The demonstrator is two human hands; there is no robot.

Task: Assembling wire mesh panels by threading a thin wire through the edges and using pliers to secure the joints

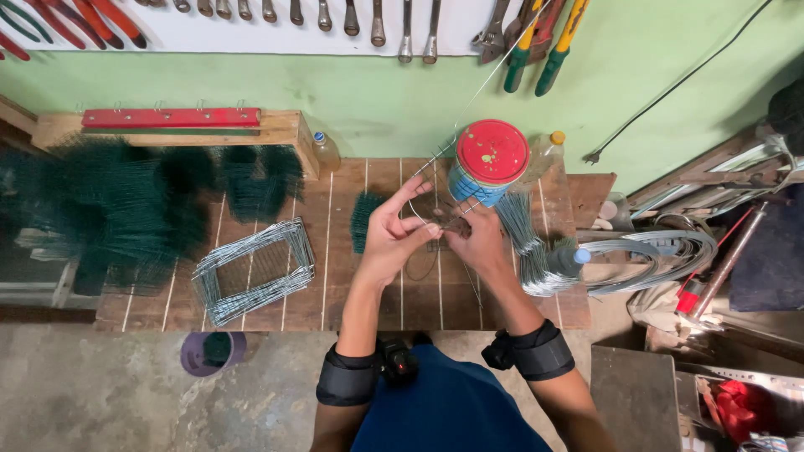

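Note:
Both hands meet over the middle of a wooden workbench (276, 314). My left hand (392, 233) pinches a thin silver wire (469, 105) that rises toward the wall. My right hand (479, 240) holds the same wire piece from the other side, fingers closed on it. A small dark green bristly tuft (363, 218) lies just left of my left hand. A tin can with a red lid (488, 161) stands right behind the hands.
A stack of bent rectangular wire frames (251, 269) lies at the left. Heaps of green bristle pieces (117, 209) fill the far left. A bundle of cut wires (532, 251) and coiled wire (662, 251) lie right. Spanners and pliers (536, 42) hang on the wall.

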